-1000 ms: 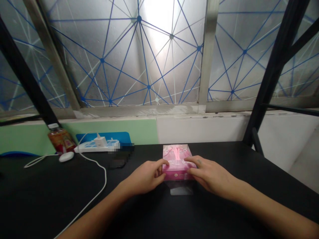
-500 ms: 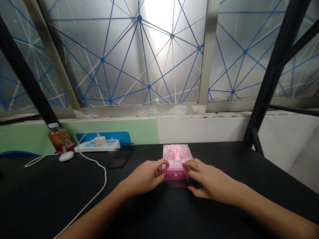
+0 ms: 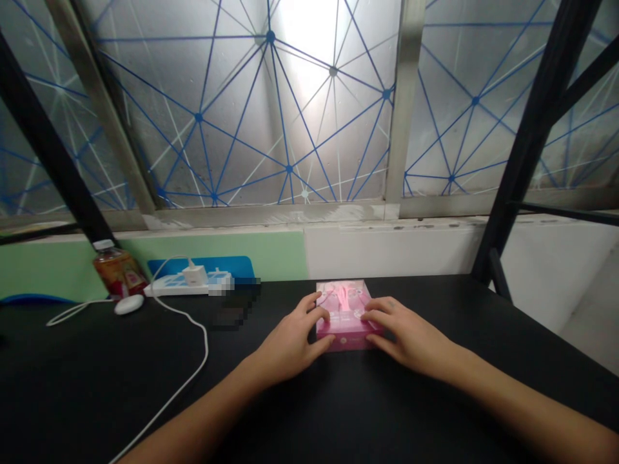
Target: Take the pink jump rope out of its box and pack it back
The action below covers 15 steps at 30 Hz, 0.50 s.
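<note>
A pink, flat rectangular box [image 3: 344, 316] with a see-through top lies on the black table [image 3: 338, 406], with pink items visible inside. My left hand [image 3: 294, 341] grips its left side, fingers curled over the top edge. My right hand [image 3: 406, 338] presses against its right side, fingertips on the lid. The box sits between both hands, and no clear film shows at its near edge.
Back left stand a juice bottle [image 3: 120, 272], a white power strip [image 3: 178, 289] with a charger [image 3: 194, 276], and a white mouse [image 3: 129, 304]. A white cable [image 3: 196, 361] curves along the table's left. Black metal posts rise on both sides.
The clear film that stuck out at the box's near edge is no longer visible. My left hand's fingers have spread over the box, and both hands have shifted slightly farther forward.
</note>
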Each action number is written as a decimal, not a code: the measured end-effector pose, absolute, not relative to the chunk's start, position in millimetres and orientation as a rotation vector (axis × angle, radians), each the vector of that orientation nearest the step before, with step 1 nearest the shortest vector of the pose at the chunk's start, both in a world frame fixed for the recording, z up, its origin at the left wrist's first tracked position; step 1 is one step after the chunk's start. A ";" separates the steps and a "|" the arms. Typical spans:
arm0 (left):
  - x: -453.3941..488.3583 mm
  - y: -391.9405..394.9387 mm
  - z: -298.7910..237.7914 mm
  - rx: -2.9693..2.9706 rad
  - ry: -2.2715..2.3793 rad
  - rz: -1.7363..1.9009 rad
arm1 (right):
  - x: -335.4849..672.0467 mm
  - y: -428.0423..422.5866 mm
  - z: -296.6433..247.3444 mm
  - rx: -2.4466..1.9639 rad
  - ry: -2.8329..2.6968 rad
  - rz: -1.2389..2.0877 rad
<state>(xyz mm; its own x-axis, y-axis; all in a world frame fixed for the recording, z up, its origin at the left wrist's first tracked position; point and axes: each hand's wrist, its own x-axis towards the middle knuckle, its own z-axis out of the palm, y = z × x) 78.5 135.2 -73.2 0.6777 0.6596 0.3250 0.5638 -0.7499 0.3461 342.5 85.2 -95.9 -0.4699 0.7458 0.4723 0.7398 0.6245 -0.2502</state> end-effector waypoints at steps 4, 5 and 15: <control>79.6 138.3 -75.4 2.652 0.938 0.583 | 345.7 87.9 -95.4 -1.141 -2.304 0.030; 79.8 138.8 -75.9 2.650 0.926 0.579 | 346.5 88.0 -95.2 -1.136 -2.305 0.036; 67.8 139.7 -73.5 2.733 0.873 0.528 | 340.9 82.6 -87.8 -1.146 -2.330 0.033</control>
